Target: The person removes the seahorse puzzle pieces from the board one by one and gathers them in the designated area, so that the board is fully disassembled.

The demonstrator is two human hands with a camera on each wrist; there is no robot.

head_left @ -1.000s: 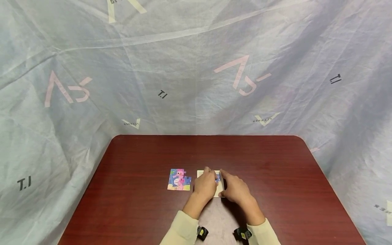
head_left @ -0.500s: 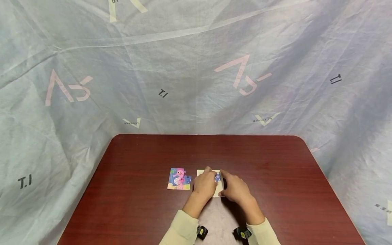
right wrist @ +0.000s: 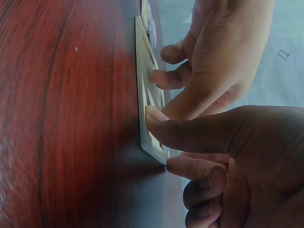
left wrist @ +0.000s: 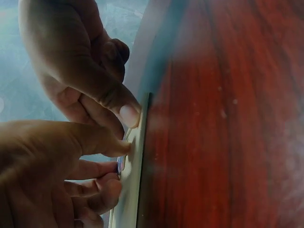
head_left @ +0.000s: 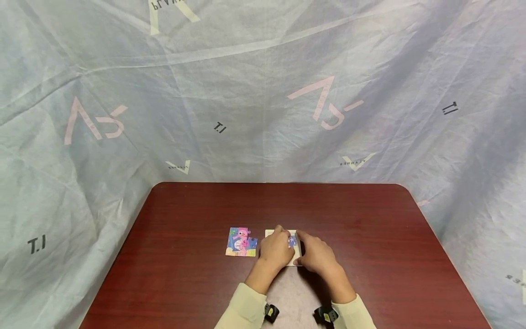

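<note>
A pale, shallow puzzle tray (head_left: pixel 269 231) lies on the table under both hands. Inside its upper right part shows a blue puzzle piece (head_left: pixel 292 241) with a light star-like print. My left hand (head_left: pixel 274 249) covers much of the tray, its thumb and fingertips at the piece; the piece's edge (left wrist: pixel 120 164) shows by the fingertips in the left wrist view. From the right, my right hand (head_left: pixel 316 253) grips the tray by its side, thumb at the near end and index finger at the far corner. The right wrist view shows the thumb on the tray's rim (right wrist: pixel 140 71).
Left of the tray lies a joined group of puzzle pieces (head_left: pixel 238 242), with a pink figure on blue and a gap at its upper right. The dark red table (head_left: pixel 185 274) has grey printed cloth (head_left: pixel 230 91) hung behind and beside it.
The left fingers shift slightly at the blue piece, and a little more of its print shows. The right hand and tray stay put.
</note>
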